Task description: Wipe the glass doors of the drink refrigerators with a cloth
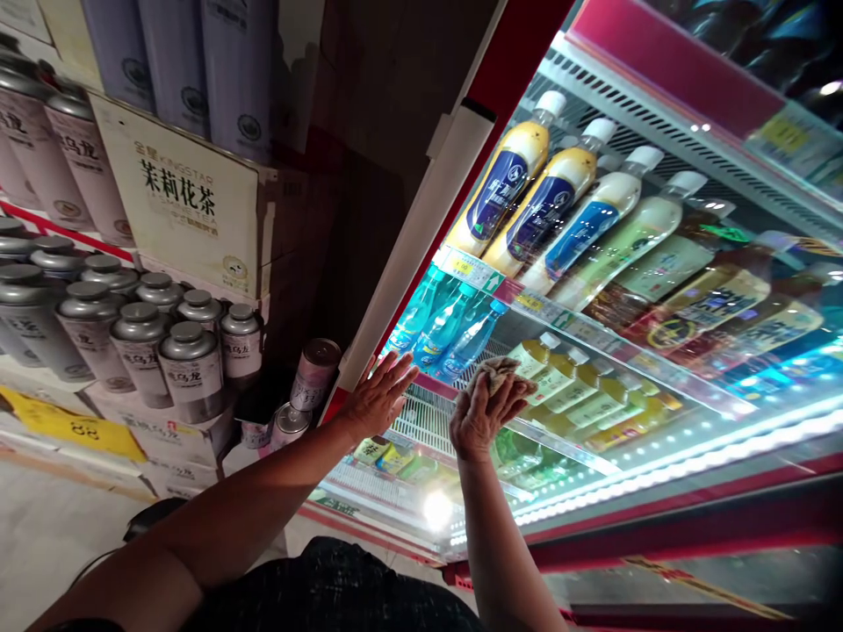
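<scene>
Fingers spread, my left hand (pixel 378 395) rests against the left edge of the glass of a lit drinks cooler (pixel 428 193), beside blue bottles (pixel 448 329). It holds nothing. To its right, my right hand (pixel 484 412) presses a crumpled brown cloth (pixel 493 377) to the glass, with fingers bent around it. Behind the cloth, inside the cooler, are yellow-green bottles (pixel 566 382) with pale labels. Higher up stands a row of larger bottles (pixel 540 206) with white caps.
At the left, metal cans (pixel 190 373) stand in rows on boxes beside a cream carton (pixel 190 202). Two stacked cans (pixel 316 373) are near my left hand. A red-framed glass panel (pixel 659 535) is at the lower right.
</scene>
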`<act>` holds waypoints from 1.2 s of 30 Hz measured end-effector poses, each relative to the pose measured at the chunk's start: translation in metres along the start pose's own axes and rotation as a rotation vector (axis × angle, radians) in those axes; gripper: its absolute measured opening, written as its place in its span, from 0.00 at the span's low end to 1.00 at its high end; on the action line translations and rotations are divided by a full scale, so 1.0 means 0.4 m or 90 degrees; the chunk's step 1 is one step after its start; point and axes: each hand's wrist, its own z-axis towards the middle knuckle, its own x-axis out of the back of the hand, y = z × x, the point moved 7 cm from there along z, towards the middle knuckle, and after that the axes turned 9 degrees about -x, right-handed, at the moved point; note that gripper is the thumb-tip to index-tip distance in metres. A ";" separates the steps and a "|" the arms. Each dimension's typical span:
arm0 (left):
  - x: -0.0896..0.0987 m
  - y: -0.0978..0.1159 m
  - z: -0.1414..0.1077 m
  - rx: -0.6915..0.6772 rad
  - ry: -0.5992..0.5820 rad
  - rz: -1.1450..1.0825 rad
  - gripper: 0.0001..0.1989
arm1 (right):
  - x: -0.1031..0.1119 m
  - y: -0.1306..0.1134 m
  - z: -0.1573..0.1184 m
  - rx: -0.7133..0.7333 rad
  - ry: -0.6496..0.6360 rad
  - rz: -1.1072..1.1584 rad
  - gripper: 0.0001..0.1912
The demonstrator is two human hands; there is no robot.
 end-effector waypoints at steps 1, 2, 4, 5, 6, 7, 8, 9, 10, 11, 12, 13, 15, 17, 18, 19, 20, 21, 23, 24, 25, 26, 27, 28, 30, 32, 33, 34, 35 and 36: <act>-0.002 0.000 -0.003 0.002 -0.002 0.001 0.35 | 0.000 -0.008 0.018 -0.020 0.010 0.003 0.28; -0.005 0.000 -0.005 0.006 -0.007 0.002 0.35 | -0.002 -0.024 0.033 -0.031 0.013 0.008 0.29; -0.009 -0.001 -0.009 0.010 -0.015 0.001 0.36 | -0.010 -0.067 0.046 -0.025 0.006 0.019 0.28; -0.010 -0.001 -0.011 0.010 -0.015 0.001 0.35 | -0.015 -0.089 0.041 -0.009 -0.006 0.023 0.27; -0.010 -0.002 -0.013 0.008 -0.013 0.000 0.35 | -0.020 -0.107 0.029 0.010 -0.021 0.025 0.26; -0.008 -0.003 -0.016 0.004 -0.009 0.000 0.35 | -0.025 -0.119 0.011 0.030 -0.038 0.027 0.25; -0.006 -0.003 -0.018 -0.002 -0.004 0.000 0.35 | -0.028 -0.124 -0.008 0.049 -0.055 0.027 0.24; -0.004 -0.004 -0.022 -0.008 0.001 0.001 0.35 | -0.031 -0.123 -0.028 0.067 -0.071 0.026 0.24; -0.002 -0.005 -0.025 -0.016 0.005 0.003 0.36 | -0.032 -0.118 -0.042 0.081 -0.083 0.025 0.24; 0.001 -0.005 -0.030 -0.026 0.009 0.006 0.36 | -0.030 -0.109 -0.050 0.089 -0.085 0.024 0.24; 0.003 -0.005 -0.034 -0.035 0.012 0.010 0.36 | -0.026 -0.098 -0.048 0.089 -0.076 0.025 0.24; 0.004 -0.005 -0.039 -0.040 0.014 0.014 0.35 | -0.022 -0.089 -0.037 0.081 -0.059 0.027 0.24; 0.002 -0.007 -0.048 -0.040 0.008 0.019 0.35 | -0.012 -0.079 0.005 0.040 -0.016 0.034 0.25; -0.004 -0.008 -0.056 -0.029 0.000 0.016 0.35 | -0.011 -0.089 0.053 -0.006 0.009 0.043 0.27; -0.007 -0.009 -0.060 -0.022 -0.003 0.012 0.35 | -0.014 -0.103 0.071 -0.019 0.011 0.046 0.27; -0.010 -0.009 -0.064 -0.017 -0.004 0.008 0.35 | -0.017 -0.121 0.081 -0.020 0.007 0.049 0.28; -0.012 -0.008 -0.069 -0.014 -0.002 0.005 0.34 | -0.021 -0.141 0.082 -0.007 0.001 0.052 0.28; -0.014 -0.008 -0.075 -0.010 -0.001 0.005 0.34 | -0.024 -0.161 0.075 0.016 -0.010 0.056 0.27; -0.022 -0.010 -0.092 0.005 -0.017 0.007 0.33 | -0.028 -0.191 0.042 0.076 -0.041 0.069 0.25; -0.027 -0.013 -0.103 0.021 -0.033 0.010 0.34 | -0.028 -0.198 0.022 0.105 -0.056 0.078 0.24; -0.033 -0.018 -0.115 0.040 -0.054 0.013 0.35 | -0.028 -0.201 0.004 0.126 -0.071 0.085 0.23; -0.038 -0.023 -0.128 0.062 -0.075 0.017 0.37 | -0.026 -0.200 -0.008 0.139 -0.080 0.090 0.22; -0.042 -0.028 -0.141 0.083 -0.093 0.021 0.38 | -0.025 -0.199 -0.013 0.145 -0.083 0.093 0.22; -0.044 -0.032 -0.153 0.098 -0.104 0.026 0.39 | -0.023 -0.197 -0.010 0.140 -0.079 0.095 0.23; -0.044 -0.034 -0.170 0.110 -0.114 0.036 0.40 | -0.023 -0.200 0.017 0.101 -0.059 0.095 0.25; -0.043 -0.032 -0.179 0.104 -0.111 0.046 0.41 | -0.027 -0.218 0.054 0.047 -0.031 0.096 0.27; -0.042 -0.031 -0.181 0.100 -0.106 0.051 0.42 | -0.031 -0.233 0.069 0.030 -0.023 0.098 0.28; -0.042 -0.029 -0.184 0.097 -0.099 0.056 0.43 | -0.036 -0.251 0.078 0.025 -0.020 0.102 0.28; -0.043 -0.029 -0.187 0.096 -0.092 0.060 0.45 | -0.041 -0.270 0.081 0.034 -0.022 0.106 0.27; -0.043 -0.028 -0.190 0.094 -0.083 0.065 0.46 | -0.045 -0.289 0.076 0.054 -0.026 0.110 0.26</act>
